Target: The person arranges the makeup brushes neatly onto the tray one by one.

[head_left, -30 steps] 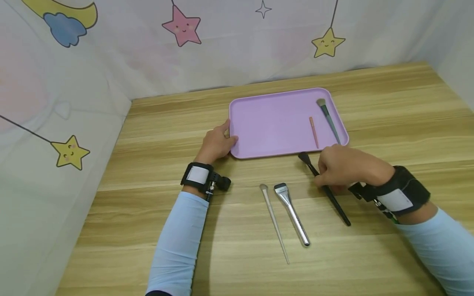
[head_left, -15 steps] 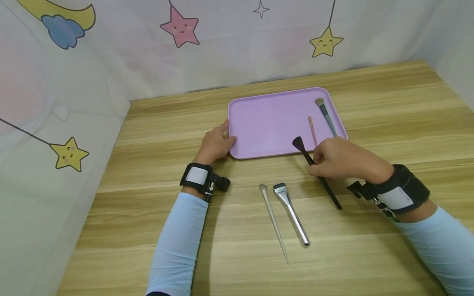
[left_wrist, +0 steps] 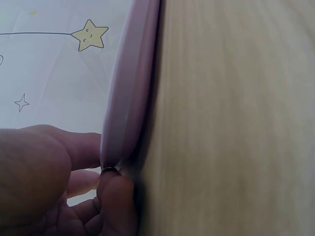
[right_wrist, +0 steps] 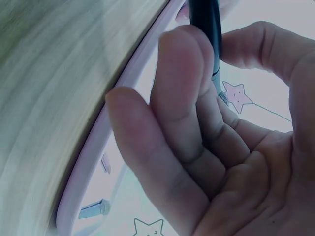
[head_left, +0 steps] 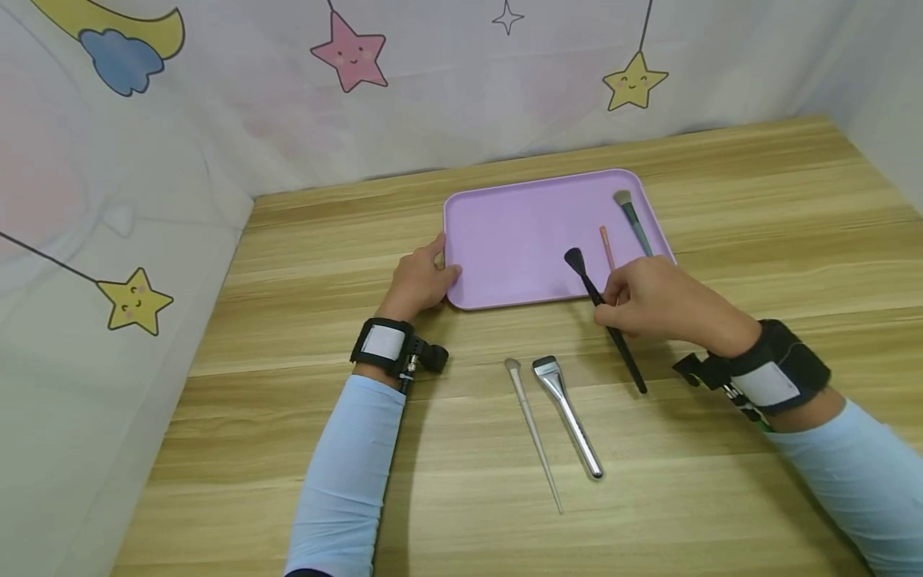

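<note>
My right hand (head_left: 652, 298) pinches the black makeup brush (head_left: 626, 353) by its handle between thumb and fingers. The bristle head lies over the tray's near part, while the handle end points back toward me over the table. In the right wrist view, the black handle (right_wrist: 205, 22) runs between thumb and fingertips. At the left end of the purple tray (head_left: 505, 192), my left hand (head_left: 417, 280) grips the rim, thumb over it. The left wrist view shows the tray's side wall (left_wrist: 129, 83) and fingers at its corner. A green-handled brush (head_left: 634, 223) and a small pink brush (head_left: 607, 247) lie in the tray.
A thin pale brush (head_left: 534, 433) and a silver flat-headed brush (head_left: 570, 418) lie side by side on the wooden table (head_left: 274, 449), nearer to me than the tray. Behind the table hangs a white cloth (head_left: 461, 104) printed with stars.
My right hand has lifted the black brush and carried it away from me and slightly left, so its head now overlaps the tray. The left hand stays at the tray's edge.
</note>
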